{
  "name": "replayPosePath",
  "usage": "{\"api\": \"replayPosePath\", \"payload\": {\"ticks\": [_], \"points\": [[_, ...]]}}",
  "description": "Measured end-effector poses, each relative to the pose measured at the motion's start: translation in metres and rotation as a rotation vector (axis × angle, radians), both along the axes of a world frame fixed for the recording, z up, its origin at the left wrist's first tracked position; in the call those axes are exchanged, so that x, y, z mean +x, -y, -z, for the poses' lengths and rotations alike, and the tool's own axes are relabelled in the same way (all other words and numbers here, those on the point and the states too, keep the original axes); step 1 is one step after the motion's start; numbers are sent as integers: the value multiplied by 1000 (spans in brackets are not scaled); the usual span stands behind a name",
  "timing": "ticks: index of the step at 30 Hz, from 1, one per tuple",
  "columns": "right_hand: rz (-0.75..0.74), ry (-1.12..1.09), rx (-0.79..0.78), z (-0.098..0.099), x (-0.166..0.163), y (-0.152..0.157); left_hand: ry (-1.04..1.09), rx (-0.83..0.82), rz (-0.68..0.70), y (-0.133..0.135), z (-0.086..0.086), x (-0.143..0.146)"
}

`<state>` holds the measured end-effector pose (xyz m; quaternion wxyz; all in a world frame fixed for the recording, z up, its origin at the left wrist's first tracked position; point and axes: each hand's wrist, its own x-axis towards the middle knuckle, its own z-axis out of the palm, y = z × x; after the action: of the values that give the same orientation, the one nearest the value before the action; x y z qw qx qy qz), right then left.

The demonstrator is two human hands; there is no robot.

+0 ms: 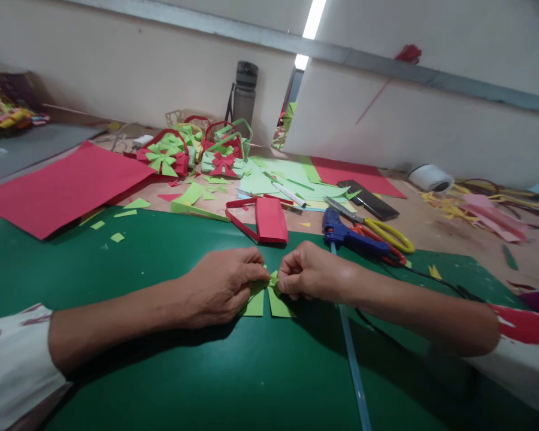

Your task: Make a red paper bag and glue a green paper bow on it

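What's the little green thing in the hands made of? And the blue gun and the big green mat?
The green piece, pinched by the left hand and right hand, looks like matte coloured paper: thin, flat, sharply creased. The blue glue gun seems hard plastic, with a slight sheen. The green mat looks like smooth rubbery or plastic sheet.

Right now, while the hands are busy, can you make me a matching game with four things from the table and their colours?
Things:
1. paper piece pinched by left hand and right hand
2. glue gun
3. phone
4. bottle

Colours:
a. grey
b. light green
c. black
d. blue

Pairs: 1-b, 2-d, 3-c, 4-a
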<state>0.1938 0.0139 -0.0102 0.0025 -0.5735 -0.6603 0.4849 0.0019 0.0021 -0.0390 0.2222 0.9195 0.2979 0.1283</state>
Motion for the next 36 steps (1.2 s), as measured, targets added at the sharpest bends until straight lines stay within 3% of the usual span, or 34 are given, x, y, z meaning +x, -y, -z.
{"api": "replayPosePath", "payload": {"ticks": [16,27,36], "points": [[-248,213,-49,-13,-8,-21,13,26,16,-3,3,-1],[-285,211,-28,-7,-5,-23,2,7,15,-2,1,0],[-343,335,38,-20,-13,-18,8,20,18,-2,3,-2]]}}
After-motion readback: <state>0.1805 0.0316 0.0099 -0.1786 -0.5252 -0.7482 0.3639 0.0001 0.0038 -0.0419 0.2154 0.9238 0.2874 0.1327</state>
